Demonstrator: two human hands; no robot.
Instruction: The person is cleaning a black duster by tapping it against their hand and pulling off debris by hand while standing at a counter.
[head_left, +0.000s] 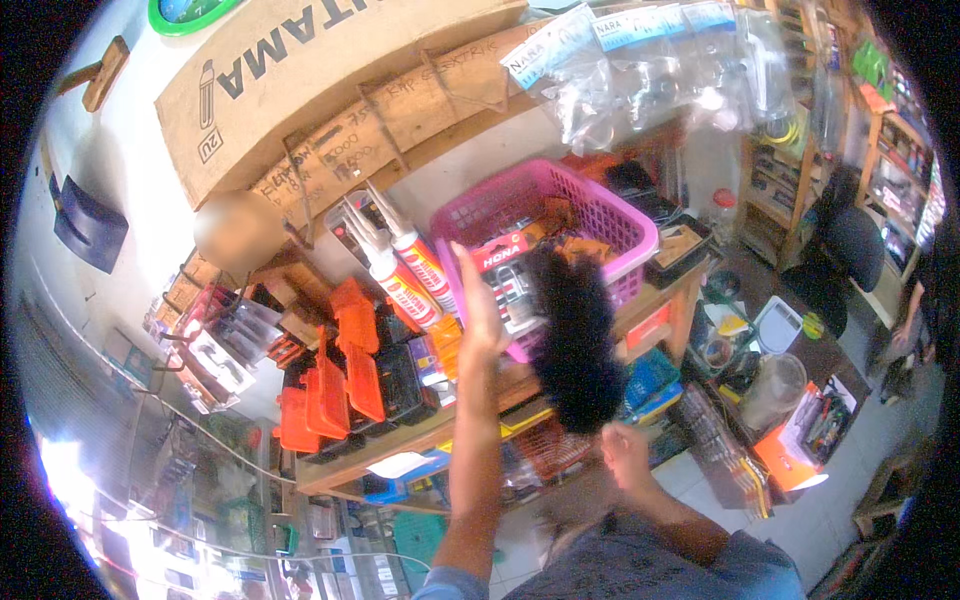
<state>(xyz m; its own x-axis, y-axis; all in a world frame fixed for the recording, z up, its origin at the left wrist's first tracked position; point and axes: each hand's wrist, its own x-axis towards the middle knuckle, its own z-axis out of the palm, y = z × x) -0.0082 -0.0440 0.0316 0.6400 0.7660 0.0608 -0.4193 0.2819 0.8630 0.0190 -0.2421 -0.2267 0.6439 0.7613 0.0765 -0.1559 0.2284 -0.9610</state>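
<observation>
My left hand (484, 319) is raised with the fingers extended, and it holds a carded blister pack (516, 289) with a red header and a metallic item inside. This pack is in front of a pink plastic basket (630, 214) that contains several orange-and-black packets (589, 247). Lower and to the right, my right hand (626, 454) is closed in a fist at the lower end of a black fluffy duster (576, 341). The duster is blurred, its handle is hidden, and its fibres cover part of the basket.
Sealant cartridges (409, 289) lean left of the basket on a wooden bench (405, 450), beside orange plastic bins (326, 397). Bagged goods (652, 82) hang above, near a long cardboard box (315, 82). Right stands a low table (806, 360) with a clear tub (772, 390). Part of another person (911, 322) appears far right.
</observation>
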